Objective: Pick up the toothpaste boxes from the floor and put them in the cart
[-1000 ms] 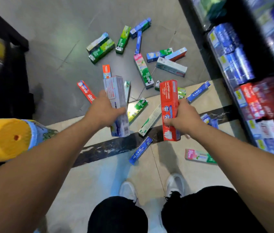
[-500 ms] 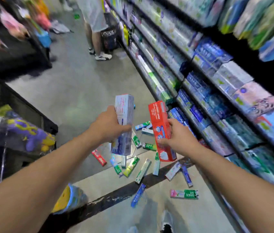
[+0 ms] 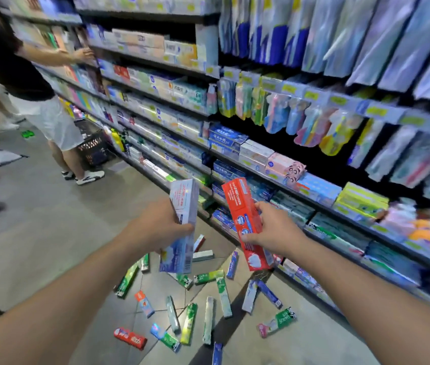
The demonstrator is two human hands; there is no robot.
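- The left hand (image 3: pixel 159 227) is closed around a pale white-and-lilac toothpaste box (image 3: pixel 181 227), gripping it about its middle, with the box held roughly upright and tilted a little.
- The right hand (image 3: pixel 274 230) is clamped on a red toothpaste box (image 3: pixel 246 225), thumb on the front face and fingers behind, the box leaning with its top toward the left.
- Both boxes are lifted well clear of the floor, near each other but apart, in front of the person's chest.
- Below the hands, many toothpaste boxes still lie scattered on the grey tiled floor (image 3: pixel 50 233): green ones such as the long green box (image 3: pixel 127 280), a small red box (image 3: pixel 130 338) near the bottom edge, a pink-and-green box (image 3: pixel 277 322) to the right, and several blue and white ones between.
- To the right runs the store shelving (image 3: pixel 261 164) stocked with toothpaste and toothbrush packs, much of it blurred.
- Farther up the aisle another shopper (image 3: pixel 37 83) reaches toward the shelf, with a dark basket (image 3: pixel 94 148) on the floor beside their feet.
- The cart is not in view, so I cannot tell where it stands.
- Judged step: the pick-up of this pair is done and the carry to the cart is in hand; most of the task remains.
- The next move calls for finding the cart, bringing both boxes over it and releasing them inside, then going back down for more.
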